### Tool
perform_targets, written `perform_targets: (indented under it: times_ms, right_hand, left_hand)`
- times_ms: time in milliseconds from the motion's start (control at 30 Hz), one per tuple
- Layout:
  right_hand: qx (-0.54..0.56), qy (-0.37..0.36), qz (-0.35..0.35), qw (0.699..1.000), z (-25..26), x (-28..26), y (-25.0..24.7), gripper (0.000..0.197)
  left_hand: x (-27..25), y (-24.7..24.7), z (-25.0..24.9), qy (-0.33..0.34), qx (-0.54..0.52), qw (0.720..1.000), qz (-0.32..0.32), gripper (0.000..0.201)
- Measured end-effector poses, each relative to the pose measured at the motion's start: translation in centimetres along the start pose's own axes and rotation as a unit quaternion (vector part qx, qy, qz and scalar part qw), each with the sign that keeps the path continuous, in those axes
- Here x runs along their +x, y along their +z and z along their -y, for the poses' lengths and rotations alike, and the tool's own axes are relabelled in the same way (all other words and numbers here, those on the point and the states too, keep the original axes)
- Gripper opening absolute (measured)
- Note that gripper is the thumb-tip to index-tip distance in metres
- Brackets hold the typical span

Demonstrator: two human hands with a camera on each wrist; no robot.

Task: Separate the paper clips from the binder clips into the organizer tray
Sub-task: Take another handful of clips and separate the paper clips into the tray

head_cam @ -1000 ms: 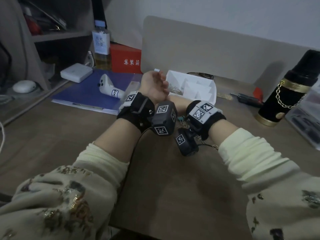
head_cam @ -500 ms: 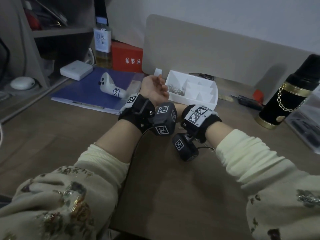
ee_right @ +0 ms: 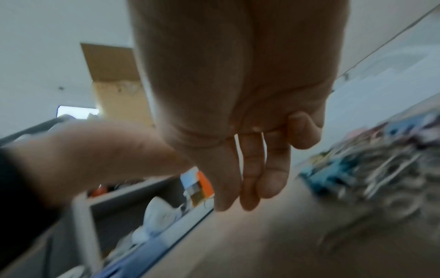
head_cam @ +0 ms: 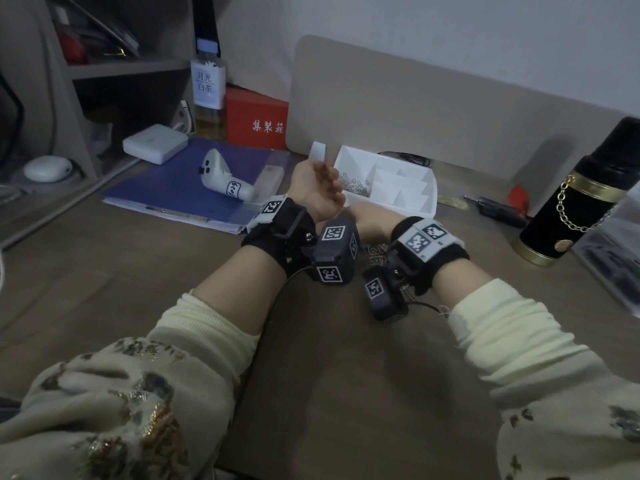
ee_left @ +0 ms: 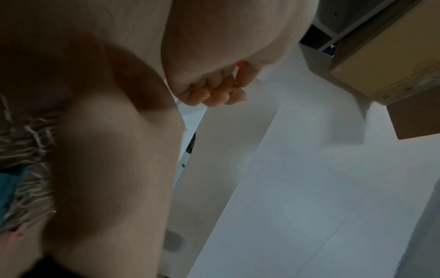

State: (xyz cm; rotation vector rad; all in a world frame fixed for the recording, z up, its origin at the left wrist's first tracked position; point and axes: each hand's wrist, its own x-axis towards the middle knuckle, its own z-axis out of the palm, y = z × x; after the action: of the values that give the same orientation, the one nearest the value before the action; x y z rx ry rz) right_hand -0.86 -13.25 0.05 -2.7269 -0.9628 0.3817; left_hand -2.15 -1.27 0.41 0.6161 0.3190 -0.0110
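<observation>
Two hands are meeting over the brown counter (head_cam: 346, 375), wrists crossed just in front of the white organizer tray (head_cam: 424, 202). The left hand (head_cam: 317, 190) is turning palm up beside the tray's left end, its fingers (ee_left: 214, 94) curling in toward the palm; whether they are holding anything I cannot tell. The right hand (ee_right: 250, 159) is lying mostly hidden behind the left wrist in the head view, while its own wrist camera is showing the fingers (ee_right: 273, 175) hanging straight and close together, pointing down at the counter and gripping nothing. A heap of silver paper clips (head_cam: 355, 185) is sitting in the tray's left compartment; the other compartments are showing white walls only. More loose clips (head_cam: 375, 252) are lying on the counter between the two wrists, too blurred to sort by kind. A blue folder (head_cam: 173, 192) is lying to the left with a white controller (head_cam: 225, 178) resting on it, and a black flask (head_cam: 585, 199) with a gold chain is standing upright at the right.
</observation>
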Motion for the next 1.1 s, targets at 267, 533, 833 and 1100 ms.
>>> perform_targets:
  times_ms: [267, 533, 833, 1100]
  right_hand:
    - [0.302, 0.053, -0.214, 0.927, -4.7, -2.1, -1.0, 0.009]
    - [0.357, 0.059, -0.275, 0.891, -5.2, -2.8, -0.4, 0.012]
    - [0.236, 0.133, -0.253, 0.929, -9.1, -3.0, -1.5, 0.024]
    - [0.182, 0.172, -0.091, 0.964, -10.8, -2.0, -0.9, 0.053]
  left_hand:
    - [-0.1, 1.1, 4.1, -0.119, 0.084, 0.989, 0.003, 0.027]
    - [-0.3, 1.8, 6.2, -0.172, -0.059, 0.982, 0.052, 0.046]
    - [2.1, 0.7, 4.5, -0.082, -0.047, 0.995, -0.027, 0.042]
    - [3.1, -0.1, 4.9, -0.067, 0.0, 0.996, -0.059, 0.031]
